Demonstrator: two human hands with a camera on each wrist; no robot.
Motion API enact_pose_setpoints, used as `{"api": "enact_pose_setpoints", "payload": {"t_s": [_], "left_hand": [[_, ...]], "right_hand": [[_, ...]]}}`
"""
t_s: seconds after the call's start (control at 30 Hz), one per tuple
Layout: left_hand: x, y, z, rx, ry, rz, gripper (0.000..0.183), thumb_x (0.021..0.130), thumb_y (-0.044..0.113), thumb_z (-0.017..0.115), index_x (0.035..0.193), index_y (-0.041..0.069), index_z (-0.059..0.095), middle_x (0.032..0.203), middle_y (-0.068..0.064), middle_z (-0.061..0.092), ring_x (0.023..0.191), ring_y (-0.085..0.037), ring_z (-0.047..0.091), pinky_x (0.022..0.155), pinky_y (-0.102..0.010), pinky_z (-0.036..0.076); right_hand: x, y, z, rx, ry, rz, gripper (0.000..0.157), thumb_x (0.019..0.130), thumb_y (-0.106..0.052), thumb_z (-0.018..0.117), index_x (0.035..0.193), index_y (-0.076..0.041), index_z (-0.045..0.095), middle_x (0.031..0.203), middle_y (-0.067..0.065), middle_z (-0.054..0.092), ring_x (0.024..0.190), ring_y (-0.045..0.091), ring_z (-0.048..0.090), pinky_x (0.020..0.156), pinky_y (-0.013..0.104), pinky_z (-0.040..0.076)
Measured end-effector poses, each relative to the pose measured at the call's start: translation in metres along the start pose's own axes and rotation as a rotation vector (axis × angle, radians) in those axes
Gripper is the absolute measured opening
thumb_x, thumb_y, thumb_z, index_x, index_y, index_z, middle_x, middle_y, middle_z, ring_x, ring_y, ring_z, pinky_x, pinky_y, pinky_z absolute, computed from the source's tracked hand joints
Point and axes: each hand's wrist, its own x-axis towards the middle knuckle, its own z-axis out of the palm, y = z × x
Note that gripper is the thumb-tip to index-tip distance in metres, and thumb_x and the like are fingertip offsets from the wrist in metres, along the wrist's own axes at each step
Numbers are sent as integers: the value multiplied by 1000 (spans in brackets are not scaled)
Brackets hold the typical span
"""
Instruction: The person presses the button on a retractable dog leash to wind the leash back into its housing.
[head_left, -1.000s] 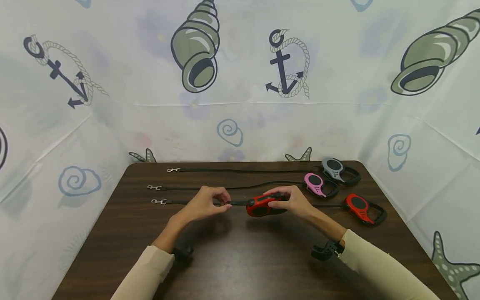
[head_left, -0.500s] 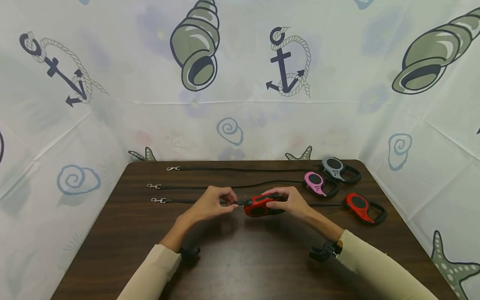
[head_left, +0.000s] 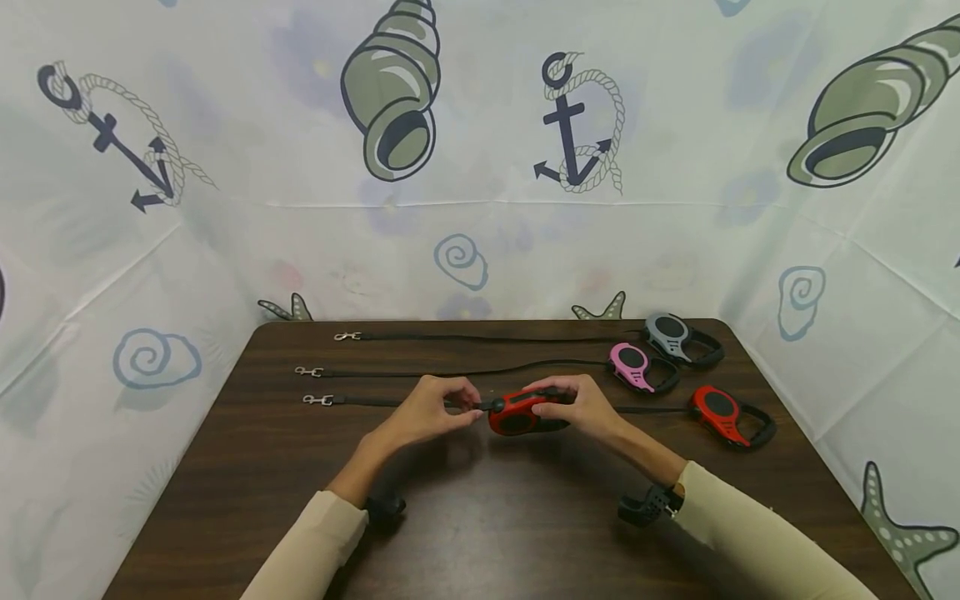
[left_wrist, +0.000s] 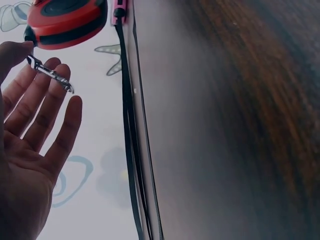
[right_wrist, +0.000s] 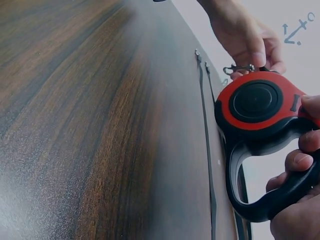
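A red and black retractable dog leash (head_left: 513, 417) is held over the middle of the table. My right hand (head_left: 583, 403) grips its black loop handle; in the right wrist view fingers (right_wrist: 298, 161) curl round the handle and the thumb lies by the button on the casing. At the leash's outlet, my left hand (head_left: 437, 408) pinches the short end between thumb and fingertip. A metal snap clip (left_wrist: 50, 74) sticks out from that pinch, across the other fingers, which are spread loosely in the left wrist view. The strap shows no drawn-out length beside the casing.
Three more retractable leashes lie on the dark wood table (head_left: 480, 517): a grey one (head_left: 667, 330), a pink one (head_left: 630, 360) and a red one (head_left: 716, 408). Their black straps stretch left, roughly parallel, ending in metal clips (head_left: 318, 401). A patterned cloth (head_left: 495, 250) hangs behind.
My left hand has moved right toward the casing, and the black strap visible between hand and casing has shortened. The right hand has shifted slightly left, still gripping the leash.
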Motion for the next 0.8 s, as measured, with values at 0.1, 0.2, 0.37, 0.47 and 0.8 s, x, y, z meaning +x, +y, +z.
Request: {"api": "enact_pose_setpoints", "payload": {"t_s": [0.1, 0.2, 0.37, 0.47, 0.8], "left_hand": [[0, 2, 1, -4, -5, -8, 16, 90, 8, 85, 102, 12, 75, 94, 3, 77, 85, -7, 72, 79, -33, 62], [1, 3, 3, -21, -12, -17, 16, 89, 6, 85, 103, 11, 77, 95, 2, 79, 85, -7, 73, 79, -34, 63], [1, 5, 8, -46, -25, -40, 16, 90, 8, 85, 104, 8, 79, 93, 0, 80, 82, -6, 74, 75, -28, 62], [2, 6, 11, -67, -43, -56, 18, 91, 11, 85, 106, 6, 79, 93, -2, 81, 81, -5, 75, 73, -25, 62], [7, 8, 21, -58, -84, -136, 24, 89, 13, 87, 108, 2, 79, 94, -6, 80, 81, -6, 75, 73, -22, 60]], "right_hand": [[0, 0, 0, 20, 2, -4, 33, 97, -10, 75, 129, -4, 74, 120, 15, 77, 97, 21, 71, 82, 29, 58], [-1, 1, 0, 31, 4, -11, 33, 97, -10, 75, 129, -4, 74, 119, 15, 77, 95, 19, 71, 80, 29, 58], [-2, 3, -1, 34, -7, 0, 33, 97, -11, 73, 129, -1, 74, 119, 18, 77, 95, 19, 70, 80, 28, 57], [-4, 2, -1, 42, -18, 27, 34, 98, -12, 73, 129, 0, 73, 119, 19, 77, 99, 21, 70, 84, 28, 56], [-5, 10, -3, 145, -15, 205, 36, 98, -12, 74, 129, 5, 71, 114, 12, 74, 88, 25, 56, 74, 30, 48]]}}
